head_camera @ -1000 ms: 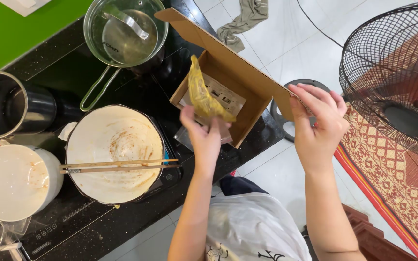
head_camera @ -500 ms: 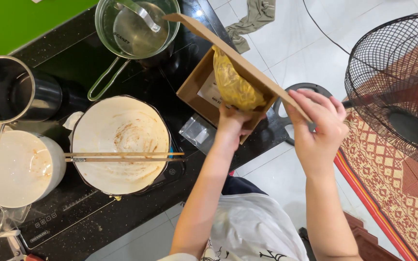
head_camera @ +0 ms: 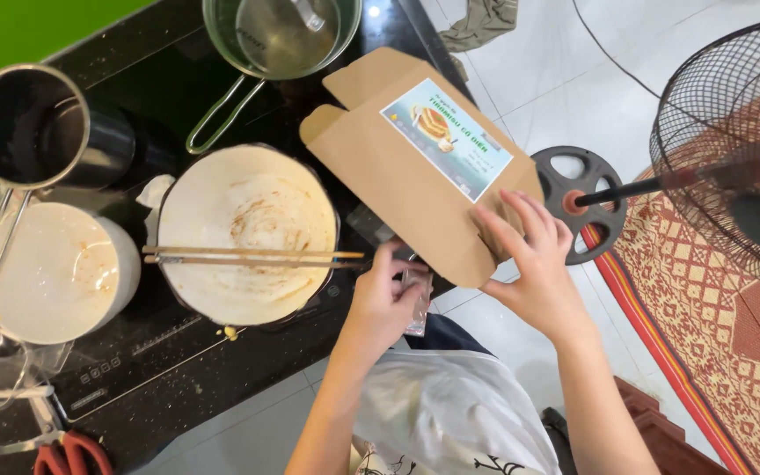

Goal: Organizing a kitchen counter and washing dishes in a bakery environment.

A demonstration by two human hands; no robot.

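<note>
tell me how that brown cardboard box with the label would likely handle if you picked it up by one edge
The cardboard box looks thin and folded, so it would probably flex rather than stay rigid. Its loose flaps suggest the lid could swing open if tilted. The right hand steadies it with spread fingers and the left hand reaches beneath, so it seems light, though any contents are hidden now.

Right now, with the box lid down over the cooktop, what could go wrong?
1. The box overhangs the cooktop edge, steadied mainly by the right hand; it could tip off toward the floor.
2. The chopsticks lie loose across the pan, close to the left hand; a nudge may knock them off.
3. A fan stands close to the right elbow.
</note>
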